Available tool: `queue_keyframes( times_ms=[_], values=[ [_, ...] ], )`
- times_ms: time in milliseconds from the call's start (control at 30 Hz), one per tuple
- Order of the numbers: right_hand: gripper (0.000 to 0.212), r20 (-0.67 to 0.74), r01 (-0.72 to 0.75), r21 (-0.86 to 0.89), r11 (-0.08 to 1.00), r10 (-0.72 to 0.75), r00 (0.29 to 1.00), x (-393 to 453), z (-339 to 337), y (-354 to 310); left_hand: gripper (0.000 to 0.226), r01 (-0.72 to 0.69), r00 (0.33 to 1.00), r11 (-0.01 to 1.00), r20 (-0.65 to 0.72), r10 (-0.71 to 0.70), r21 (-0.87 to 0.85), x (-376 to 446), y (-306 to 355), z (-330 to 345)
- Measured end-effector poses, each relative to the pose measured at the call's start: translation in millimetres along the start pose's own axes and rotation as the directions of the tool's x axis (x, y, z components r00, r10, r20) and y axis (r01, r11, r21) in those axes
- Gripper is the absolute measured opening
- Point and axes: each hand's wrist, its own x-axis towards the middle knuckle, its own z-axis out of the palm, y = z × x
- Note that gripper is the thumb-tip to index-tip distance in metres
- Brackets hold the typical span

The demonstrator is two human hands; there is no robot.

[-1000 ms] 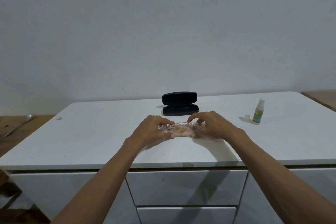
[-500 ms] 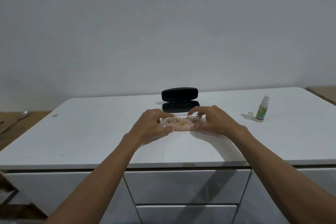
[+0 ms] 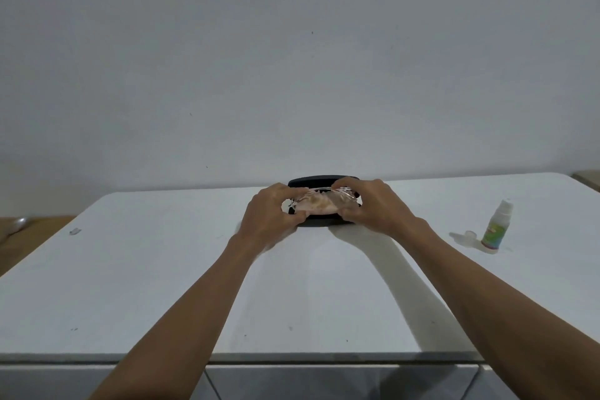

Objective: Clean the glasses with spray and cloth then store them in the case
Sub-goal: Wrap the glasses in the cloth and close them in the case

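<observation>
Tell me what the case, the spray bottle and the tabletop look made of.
Case: black, matte, probably hard plastic or leatherette.
Spray bottle: translucent whitish plastic, green printed label.
Tabletop: smooth white laminate or painted board, by its faint sheen.

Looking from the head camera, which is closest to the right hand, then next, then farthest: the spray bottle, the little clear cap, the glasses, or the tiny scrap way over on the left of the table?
From the right hand:
1. Glasses: held in its grip, over the black case.
2. Clear cap: on the table to the right.
3. Spray bottle: just beyond the cap, farther right.
4. Tiny scrap: far left, past the left hand.
</observation>
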Motion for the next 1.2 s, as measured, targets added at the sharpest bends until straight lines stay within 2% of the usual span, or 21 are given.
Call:
queue_keyframes(
  times_ms=[133,400,500,800,933,1200],
  values=[
    [0.044,0.012,-0.013,-0.006,1.000,0.013,1.000,3,10,9,0.048,0.044,0.999,0.997,-0.001,-0.044,-0.058,0,-5,14],
    [0.020,0.034,0.030,-0.017,0.999,-0.029,0.999,8,9,7,0.036,0.020,0.997,0.992,0.075,-0.011,-0.122,-2,-21,15],
    [0.021,0.050,0.031,-0.047,0.998,-0.029,0.998,7,7,6,0.034,-0.003,0.997,0.994,0.078,0.011,-0.109,-4,-21,15],
    [0.021,0.071,-0.054,-0.043,0.998,0.057,0.996,2,6,3,0.033,-0.146,0.987,0.978,0.085,0.134,0.148,-8,-17,5],
    [0.020,0.084,-0.090,-0.115,0.989,0.099,0.992,4,5,-4,0.029,-0.215,0.977,0.938,0.070,0.204,0.273,-11,-14,4],
    [0.038,0.029,-0.150,-0.260,0.954,0.163,0.986,1,12,-16,0.027,-0.236,0.972,0.913,0.076,0.224,0.333,-15,-11,6]
  ],
)
